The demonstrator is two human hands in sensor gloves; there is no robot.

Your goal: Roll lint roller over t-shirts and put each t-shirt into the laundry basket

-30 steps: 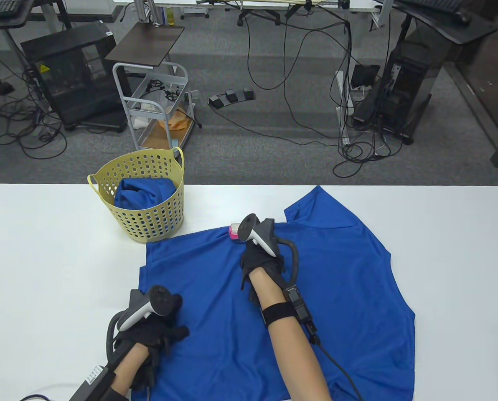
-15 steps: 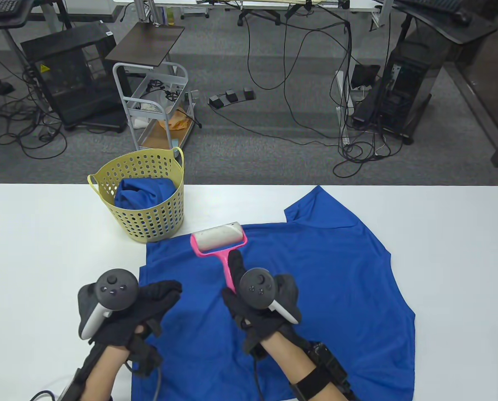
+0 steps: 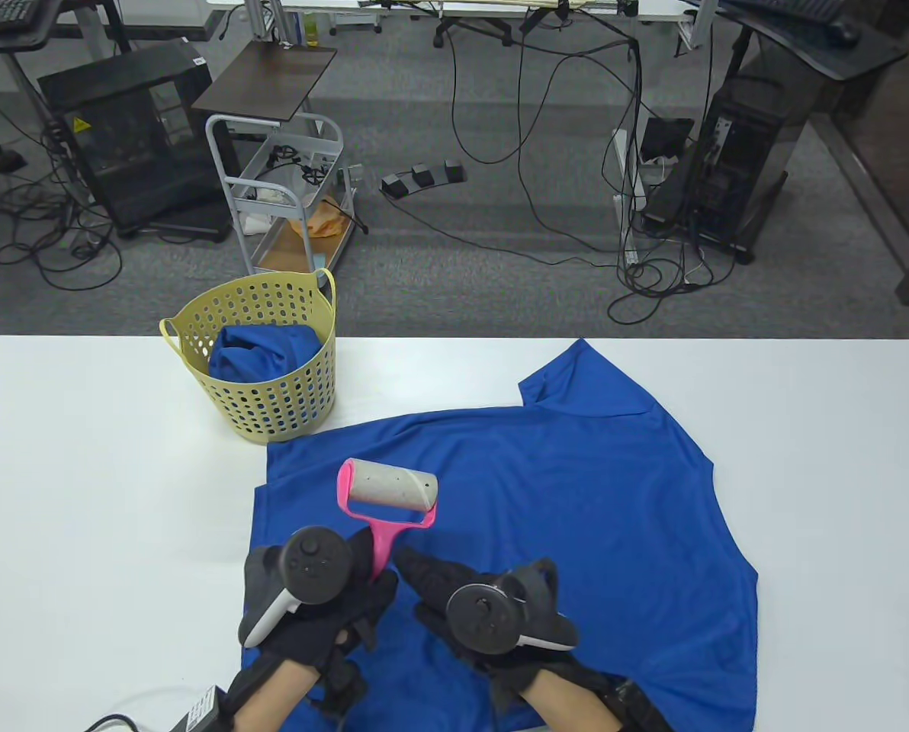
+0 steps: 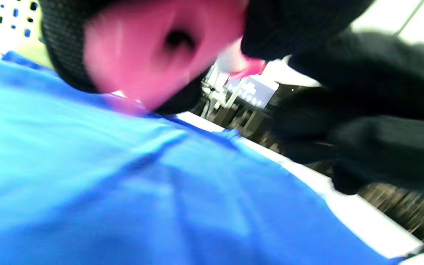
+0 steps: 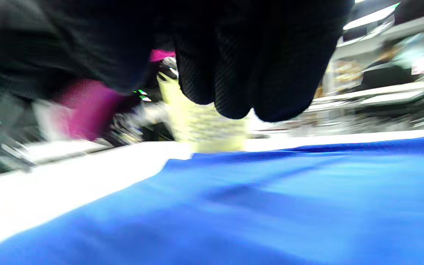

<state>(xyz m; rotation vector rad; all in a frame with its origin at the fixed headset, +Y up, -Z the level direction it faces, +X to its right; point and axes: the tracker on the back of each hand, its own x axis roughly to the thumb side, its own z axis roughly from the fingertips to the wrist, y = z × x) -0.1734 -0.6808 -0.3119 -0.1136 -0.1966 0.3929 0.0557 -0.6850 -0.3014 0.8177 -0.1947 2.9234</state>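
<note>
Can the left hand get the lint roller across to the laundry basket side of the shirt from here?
Probably yes. The left hand holds the lint roller by its pink handle, and only flat t-shirt lies between it and the laundry basket.

Pink lint roller (image 3: 387, 496) above spread blue t-shirt (image 3: 576, 496), yellow laundry basket (image 3: 271, 396) beside

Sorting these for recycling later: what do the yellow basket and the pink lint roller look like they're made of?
Laundry basket: looks like soft moulded plastic, matte pale yellow; the sign is its even grid of punched round holes and moulded loop handles.
Lint roller: frame and handle look like glossy pink hard plastic; the drum looks like a pale paper adhesive roll, greyish and speckled, probably with picked-up lint.
</note>
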